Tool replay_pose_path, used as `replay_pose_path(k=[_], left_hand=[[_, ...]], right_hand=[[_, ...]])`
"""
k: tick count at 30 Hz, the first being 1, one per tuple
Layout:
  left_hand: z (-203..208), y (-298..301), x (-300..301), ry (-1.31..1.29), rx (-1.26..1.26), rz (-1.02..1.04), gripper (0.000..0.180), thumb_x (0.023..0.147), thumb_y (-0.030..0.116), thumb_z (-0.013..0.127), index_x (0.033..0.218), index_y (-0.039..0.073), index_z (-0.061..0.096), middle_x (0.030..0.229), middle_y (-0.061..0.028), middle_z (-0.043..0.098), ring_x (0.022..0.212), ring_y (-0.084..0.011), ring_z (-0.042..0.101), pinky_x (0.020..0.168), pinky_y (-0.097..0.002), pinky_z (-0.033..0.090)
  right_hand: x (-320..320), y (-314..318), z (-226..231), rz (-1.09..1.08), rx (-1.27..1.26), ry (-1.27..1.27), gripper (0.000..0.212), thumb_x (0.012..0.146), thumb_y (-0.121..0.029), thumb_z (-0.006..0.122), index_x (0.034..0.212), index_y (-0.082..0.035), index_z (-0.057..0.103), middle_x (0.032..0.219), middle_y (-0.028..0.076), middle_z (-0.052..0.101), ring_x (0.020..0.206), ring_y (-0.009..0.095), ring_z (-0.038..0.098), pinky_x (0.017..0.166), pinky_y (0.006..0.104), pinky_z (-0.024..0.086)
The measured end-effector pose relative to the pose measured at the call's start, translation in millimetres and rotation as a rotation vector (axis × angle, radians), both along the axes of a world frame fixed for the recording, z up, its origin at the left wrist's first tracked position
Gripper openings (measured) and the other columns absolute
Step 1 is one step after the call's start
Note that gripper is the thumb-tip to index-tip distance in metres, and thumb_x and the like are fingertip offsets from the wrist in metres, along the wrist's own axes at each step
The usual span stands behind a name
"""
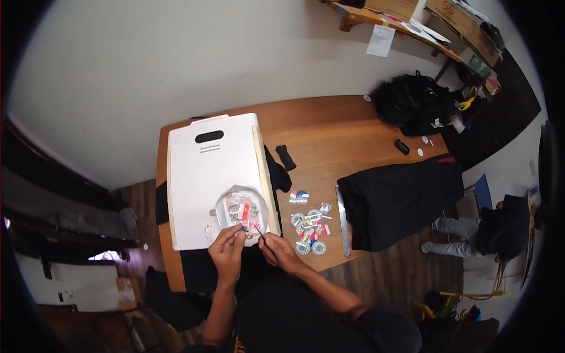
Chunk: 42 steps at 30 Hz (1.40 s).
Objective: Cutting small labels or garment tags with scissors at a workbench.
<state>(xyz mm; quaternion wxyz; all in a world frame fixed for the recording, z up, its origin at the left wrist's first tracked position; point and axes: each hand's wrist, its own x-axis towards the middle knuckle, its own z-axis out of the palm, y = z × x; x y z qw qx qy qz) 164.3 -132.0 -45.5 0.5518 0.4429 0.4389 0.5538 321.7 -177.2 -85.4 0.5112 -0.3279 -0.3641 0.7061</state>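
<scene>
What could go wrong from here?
The thin dark tool in the right hand is close to the left hand; a slip might nick it. The left hand's small piece could drop into the cluttered white bowl. Round pieces near the table edge might get knocked off.

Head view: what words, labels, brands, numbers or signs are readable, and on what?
None clearly readable:
White paper sheet hanging off the brown wooden shelf: print too small.
Brown cardboard box on that shelf: reddish marking, too blurred.
Large white rectangular panel: dark marking, too small.
Small multicoloured pieces in the round white bowl and on the brown wooden table: too small.
Black fabric backpack: white mark, too blurred.
</scene>
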Motion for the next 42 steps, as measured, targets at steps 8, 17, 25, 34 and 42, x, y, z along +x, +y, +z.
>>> replay_pose_path(k=[8, 17, 25, 34, 42], left_hand=[[1.0, 22.2, -28.6, -0.032, -0.004, -0.029, 0.027, 0.092, -0.009, 0.064, 0.119, -0.012, 0.063, 0.110, -0.0143, 0.064, 0.095, -0.0171, 0.067, 0.086, -0.0273, 0.054], [2.7, 24.4, -31.6, 0.021, -0.001, -0.027, 0.026, 0.094, -0.005, 0.063, 0.120, -0.010, 0.064, 0.104, -0.0115, 0.067, 0.089, -0.0138, 0.065, 0.082, -0.0251, 0.052], [4.3, 23.6, -31.7, 0.018, -0.010, -0.025, 0.025, 0.093, -0.008, 0.062, 0.118, -0.011, 0.065, 0.107, -0.0133, 0.066, 0.092, -0.0146, 0.064, 0.084, -0.0262, 0.052], [5.0, 21.1, -32.0, 0.003, 0.024, -0.017, 0.024, 0.092, -0.009, 0.063, 0.116, -0.011, 0.066, 0.111, -0.0151, 0.065, 0.093, -0.0160, 0.065, 0.084, -0.0265, 0.054], [10.2, 30.0, -20.0, 0.017, 0.040, -0.024, 0.026, 0.092, -0.008, 0.064, 0.118, -0.010, 0.065, 0.111, -0.0146, 0.065, 0.095, -0.0157, 0.065, 0.084, -0.0256, 0.054]], right_hand=[[-34.7, 19.4, 7.4, -0.074, 0.035, 0.001, 0.029, 0.110, -0.030, 0.035, 0.113, -0.004, 0.048, 0.063, 0.000, 0.043, 0.047, 0.006, 0.036, 0.047, 0.0217, 0.034], [-35.1, 23.0, 9.8, -0.053, 0.029, -0.015, 0.028, 0.110, -0.031, 0.034, 0.111, -0.006, 0.048, 0.063, -0.002, 0.043, 0.047, 0.005, 0.033, 0.045, 0.0201, 0.030], [-37.0, 21.5, 6.6, -0.020, -0.033, 0.062, 0.029, 0.110, -0.032, 0.036, 0.106, -0.006, 0.049, 0.060, -0.006, 0.032, 0.047, 0.004, 0.027, 0.045, 0.0200, 0.026], [-38.3, 21.1, 7.3, -0.030, -0.046, 0.061, 0.029, 0.109, -0.032, 0.037, 0.106, -0.007, 0.050, 0.060, -0.006, 0.032, 0.047, 0.004, 0.027, 0.044, 0.0199, 0.025], [-25.8, 25.5, 10.5, -0.026, 0.014, 0.023, 0.039, 0.109, -0.041, 0.035, 0.107, -0.005, 0.050, 0.056, -0.004, 0.033, 0.045, 0.006, 0.029, 0.043, 0.0212, 0.027]])
